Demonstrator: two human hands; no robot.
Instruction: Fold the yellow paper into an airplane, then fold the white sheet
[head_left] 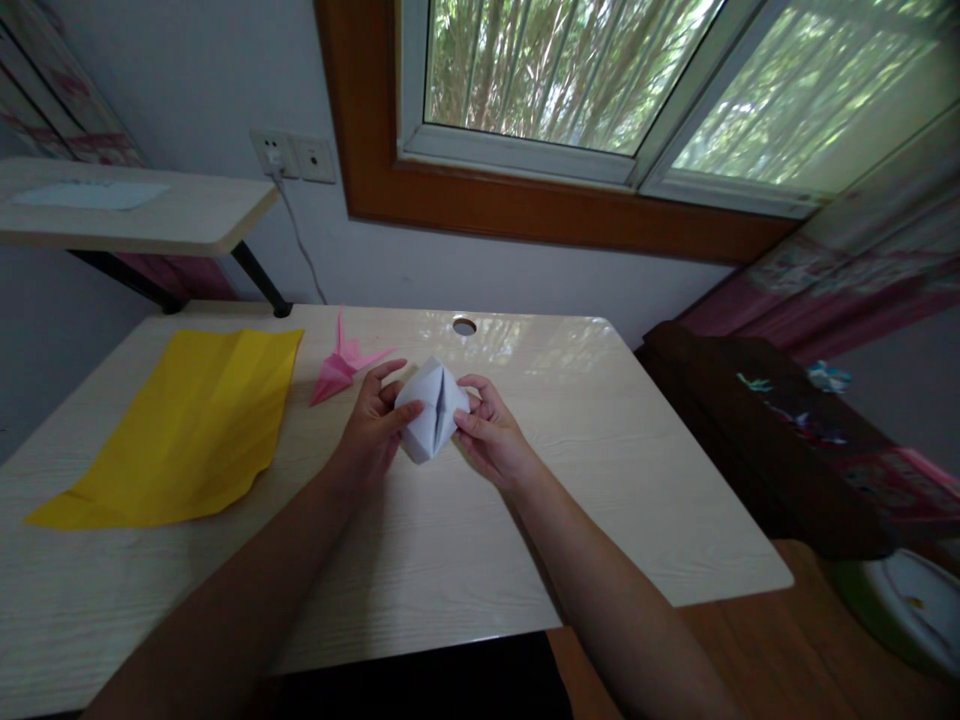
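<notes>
The white paper (421,415), folded into a diamond with a dark slit down its middle, is sitting between the two hands over the desk (637,490); from here I can't tell whether its lower tip is touching the wood. The left hand (373,418) is gripping its left corner, thumb pressing the face turned toward the person, fingers curling beside and behind. The right hand (493,432) is pinching the opposite corner in much the same way. So the paper is lying just right of the left palm and just left of the right one. Holding it by opposite corners is probably steadying it, and it is leaving the slit uncovered and facing the person.

Just beyond the left hand, a pink origami (337,372) is resting on the desk, perhaps put there to be out of the way. Farther left, a yellow sheet (180,430) is lying spread out, one edge curling. Behind it, a shelf (214,228) is standing over the desk's far left corner, and a window (532,80) is letting daylight in.
</notes>
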